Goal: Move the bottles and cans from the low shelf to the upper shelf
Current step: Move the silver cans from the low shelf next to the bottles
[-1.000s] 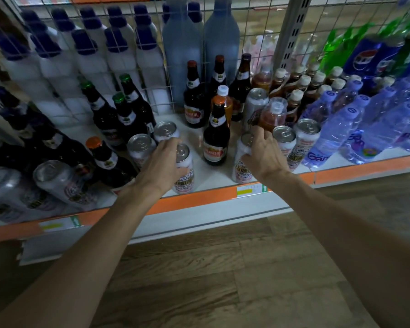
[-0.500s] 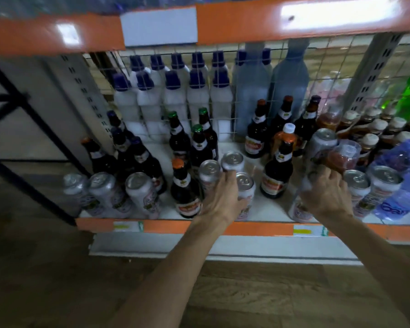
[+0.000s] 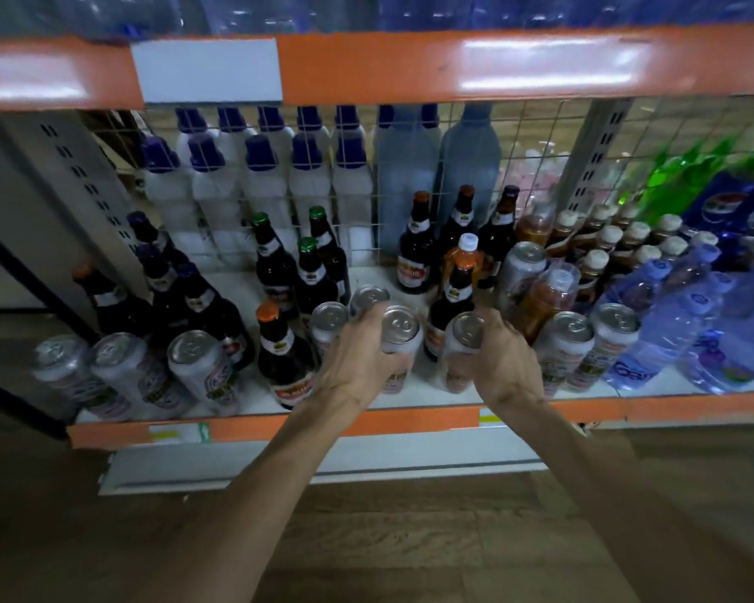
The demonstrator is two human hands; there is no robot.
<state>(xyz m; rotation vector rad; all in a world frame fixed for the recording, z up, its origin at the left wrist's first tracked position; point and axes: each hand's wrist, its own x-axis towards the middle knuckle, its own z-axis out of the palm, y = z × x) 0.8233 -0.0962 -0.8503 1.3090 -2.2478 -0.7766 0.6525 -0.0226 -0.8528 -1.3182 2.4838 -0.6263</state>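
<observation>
My left hand (image 3: pixel 358 359) is wrapped around a silver can (image 3: pixel 399 332) near the front of the low shelf (image 3: pixel 410 422). Beside it, my right hand (image 3: pixel 503 363) grips a second silver can (image 3: pixel 464 341). Both cans look slightly raised and tilted, close together. Dark brown beer bottles (image 3: pixel 279 354) and more silver cans (image 3: pixel 201 367) stand around them. The orange front rail of the upper shelf (image 3: pixel 410 65) runs across the top, with blurred blue bottles above it.
White bottles with blue caps (image 3: pixel 257 180) stand behind a wire grid (image 3: pixel 410 167) at the back. Clear water bottles (image 3: pixel 671 332) and small brown white-capped bottles (image 3: pixel 606 250) fill the right side. Wooden floor (image 3: pixel 366 537) lies below.
The view has tilted up, showing the upper shelf rail. Both hands have closed on their cans and drawn them together, slightly off the shelf.
</observation>
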